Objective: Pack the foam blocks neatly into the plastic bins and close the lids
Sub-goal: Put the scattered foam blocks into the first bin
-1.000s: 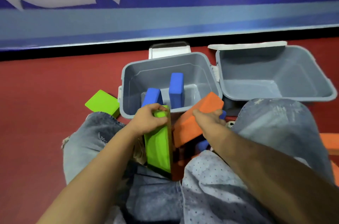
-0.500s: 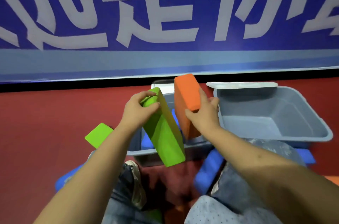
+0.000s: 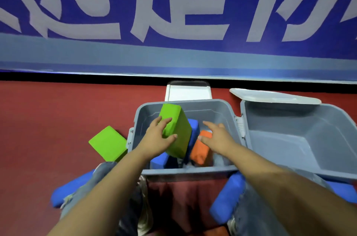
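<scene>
Much of the near bin's point(image 3: 185, 171) floor is hidden by the forearms and the blocks piled in it, and the frame is soft with motion blur. Inside it a green foam block point(image 3: 178, 131) stands tilted, a blue block point(image 3: 193, 129) behind it, another blue block point(image 3: 160, 160) low at the front, and an orange block point(image 3: 201, 149) to the right. The left hand point(image 3: 158, 139) rests on the green block's face with its fingers spread and barely bent. The right hand point(image 3: 216, 137) hovers over the orange block, fingers extended and released; whether it touches the block cannot be told.

The second bin point(image 3: 289, 139) to the right shows only bare grey inside, its white lid point(image 3: 274, 96) hinged open behind. On the red floor lie a second green block point(image 3: 108, 144) left of the near bin, and blue blocks point(image 3: 226, 201) partly covered by the person's jeans.
</scene>
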{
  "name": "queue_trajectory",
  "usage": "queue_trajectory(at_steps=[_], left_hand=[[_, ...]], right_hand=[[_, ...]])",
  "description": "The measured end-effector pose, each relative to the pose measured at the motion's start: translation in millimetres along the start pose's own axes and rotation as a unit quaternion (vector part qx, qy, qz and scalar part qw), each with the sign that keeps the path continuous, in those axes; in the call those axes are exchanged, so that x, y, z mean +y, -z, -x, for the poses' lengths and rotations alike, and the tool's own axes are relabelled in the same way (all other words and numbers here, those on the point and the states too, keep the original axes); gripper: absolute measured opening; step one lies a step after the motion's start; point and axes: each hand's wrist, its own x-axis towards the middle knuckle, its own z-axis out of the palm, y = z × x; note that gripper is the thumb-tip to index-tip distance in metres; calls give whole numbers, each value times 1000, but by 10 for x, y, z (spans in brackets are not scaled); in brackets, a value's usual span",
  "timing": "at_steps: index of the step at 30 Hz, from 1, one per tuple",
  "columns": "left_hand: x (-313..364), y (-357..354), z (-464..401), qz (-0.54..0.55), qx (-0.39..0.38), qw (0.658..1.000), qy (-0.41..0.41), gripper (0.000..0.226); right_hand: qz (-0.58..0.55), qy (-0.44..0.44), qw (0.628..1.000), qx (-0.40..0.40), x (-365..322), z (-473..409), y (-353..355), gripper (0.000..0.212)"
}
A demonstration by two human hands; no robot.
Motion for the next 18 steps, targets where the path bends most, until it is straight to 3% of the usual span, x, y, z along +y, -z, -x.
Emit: queue_trajectory(at_steps=[8, 12, 18], left_hand=[[-304, 292, 187, 76, 61, 994, 40, 53], [-503, 445, 326, 179, 99, 975, 92, 46], [-1074, 711, 506, 247, 166, 941, 162, 38]], right_hand=[[-15, 59, 997, -54, -596, -14, -396, 66], [10, 88, 994, -71, -879, -7, -629, 65], [21, 106, 986, -126, -1295, -90, -1103, 62]])
